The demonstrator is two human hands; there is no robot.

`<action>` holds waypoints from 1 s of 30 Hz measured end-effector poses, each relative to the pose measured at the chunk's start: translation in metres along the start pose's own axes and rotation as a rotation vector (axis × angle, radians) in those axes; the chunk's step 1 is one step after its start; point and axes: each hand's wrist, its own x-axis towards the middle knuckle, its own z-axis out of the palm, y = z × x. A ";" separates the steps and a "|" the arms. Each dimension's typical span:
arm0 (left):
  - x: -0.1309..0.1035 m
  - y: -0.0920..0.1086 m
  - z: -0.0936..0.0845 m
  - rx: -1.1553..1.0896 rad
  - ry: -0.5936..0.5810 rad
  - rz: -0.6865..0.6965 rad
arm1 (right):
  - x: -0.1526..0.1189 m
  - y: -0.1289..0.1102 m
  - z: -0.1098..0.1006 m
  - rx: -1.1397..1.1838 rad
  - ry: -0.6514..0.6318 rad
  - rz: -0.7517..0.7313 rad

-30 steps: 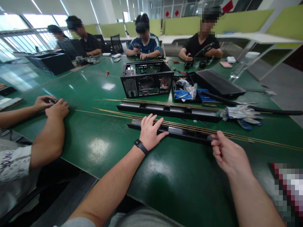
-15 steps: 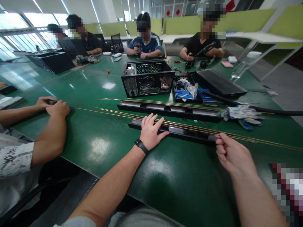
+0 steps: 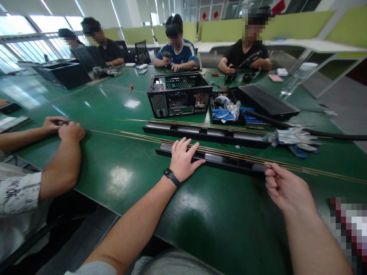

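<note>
Several thin brass-coloured rods lie lengthwise over a long black channel on the green table. My left hand rests palm down across the rods and the channel's left part, fingers spread. At the channel's right end my right hand is closed in a pinch beside the rods; its fingertips touch the lowest rod or the channel end, too small to tell which. Behind, a second black channel runs roughly parallel, with more thin rods along it.
An open black computer case stands behind the channels. Right of it are a tray with gloves, a black panel and another glove pair. A person's hands are at the left; other people sit across the table.
My right hand has shifted slightly right, still pinched. One rod's left tip has moved slightly left. My left hand stays in place.
</note>
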 end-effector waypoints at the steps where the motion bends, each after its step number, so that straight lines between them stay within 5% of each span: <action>1: 0.000 0.000 0.000 0.001 0.002 0.002 | 0.000 -0.001 0.000 -0.003 0.001 0.006; 19: 0.000 0.000 0.001 0.000 0.003 0.005 | -0.011 -0.006 0.011 0.023 0.099 0.028; 30: 0.000 -0.001 0.000 0.002 0.003 0.005 | -0.017 -0.025 0.010 0.068 0.265 0.064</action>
